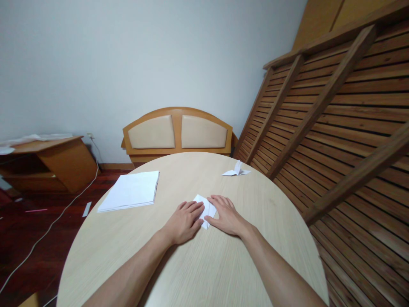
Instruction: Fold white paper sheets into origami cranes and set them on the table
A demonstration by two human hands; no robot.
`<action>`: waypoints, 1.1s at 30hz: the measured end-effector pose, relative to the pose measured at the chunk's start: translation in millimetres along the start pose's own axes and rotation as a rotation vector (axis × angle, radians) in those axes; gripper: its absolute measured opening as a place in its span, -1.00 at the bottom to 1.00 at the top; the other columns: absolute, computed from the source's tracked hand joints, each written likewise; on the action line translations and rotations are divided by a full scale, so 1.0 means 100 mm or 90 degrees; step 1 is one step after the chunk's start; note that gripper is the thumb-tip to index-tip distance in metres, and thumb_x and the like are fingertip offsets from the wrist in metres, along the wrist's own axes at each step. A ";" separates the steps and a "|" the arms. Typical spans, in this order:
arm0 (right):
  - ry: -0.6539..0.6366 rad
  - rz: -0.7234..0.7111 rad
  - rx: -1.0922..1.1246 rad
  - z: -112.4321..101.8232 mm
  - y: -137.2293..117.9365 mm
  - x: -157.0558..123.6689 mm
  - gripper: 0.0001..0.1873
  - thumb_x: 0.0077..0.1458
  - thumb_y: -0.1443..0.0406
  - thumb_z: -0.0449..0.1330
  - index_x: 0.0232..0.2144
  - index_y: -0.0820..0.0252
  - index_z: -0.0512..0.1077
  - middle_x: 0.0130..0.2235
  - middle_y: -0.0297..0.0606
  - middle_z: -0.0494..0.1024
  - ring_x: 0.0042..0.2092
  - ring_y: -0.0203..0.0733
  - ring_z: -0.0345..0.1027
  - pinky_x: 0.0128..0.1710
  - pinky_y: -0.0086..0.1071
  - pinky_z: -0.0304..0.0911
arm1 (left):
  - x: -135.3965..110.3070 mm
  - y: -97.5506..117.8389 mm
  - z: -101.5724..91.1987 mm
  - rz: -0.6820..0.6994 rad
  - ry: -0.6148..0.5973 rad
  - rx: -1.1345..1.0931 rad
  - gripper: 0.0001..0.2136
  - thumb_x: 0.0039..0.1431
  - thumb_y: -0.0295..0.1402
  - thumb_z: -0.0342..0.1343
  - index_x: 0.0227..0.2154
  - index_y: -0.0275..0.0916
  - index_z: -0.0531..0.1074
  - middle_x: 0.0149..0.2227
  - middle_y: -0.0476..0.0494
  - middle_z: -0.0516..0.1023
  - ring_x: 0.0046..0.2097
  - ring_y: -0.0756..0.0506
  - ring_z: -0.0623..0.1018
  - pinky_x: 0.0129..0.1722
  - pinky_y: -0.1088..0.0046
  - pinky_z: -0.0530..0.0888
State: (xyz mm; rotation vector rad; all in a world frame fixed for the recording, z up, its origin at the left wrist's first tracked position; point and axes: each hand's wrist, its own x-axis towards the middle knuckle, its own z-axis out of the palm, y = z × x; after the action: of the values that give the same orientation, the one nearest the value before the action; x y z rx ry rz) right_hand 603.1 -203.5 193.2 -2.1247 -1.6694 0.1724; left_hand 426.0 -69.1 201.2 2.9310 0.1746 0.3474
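Low centre of the frame, the left hand (184,221) rests, grip loosely wide, on the left side of folded paper (206,210) flat on the tabletop (204,277); the right hand (227,218), thumb spread from fingers, touches its right. Farther: paper stack (129,189) left, paper bird (237,170) right, headboard (177,132) centre.

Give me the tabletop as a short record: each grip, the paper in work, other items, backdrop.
Left grip: fingers on the left part of the folded white paper
Right grip: touching the same paper's right side, thumb apart from fingers
Left on table: white paper stack
Far right on table: winged paper figure
Surface: round pale table
Beyond table: padded headboard
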 end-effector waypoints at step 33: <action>-0.120 -0.025 0.030 -0.12 -0.06 -0.08 -0.15 0.13 -0.14 0.14 0.36 0.03 0.08 0.42 -0.13 -0.01 0.43 0.12 -0.31 0.37 0.11 -0.44 | -0.01 -0.02 0.03 -0.001 0.002 -0.003 -0.54 0.36 -0.21 -0.06 0.27 -0.16 0.24 0.30 -0.18 0.30 0.30 -0.25 0.28 0.26 0.03 0.22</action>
State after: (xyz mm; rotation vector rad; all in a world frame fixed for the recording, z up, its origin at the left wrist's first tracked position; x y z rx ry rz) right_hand 599.9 -213.6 205.3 -2.0932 -1.7921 0.4080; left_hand 426.1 -67.6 197.4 2.9254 0.1763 0.3515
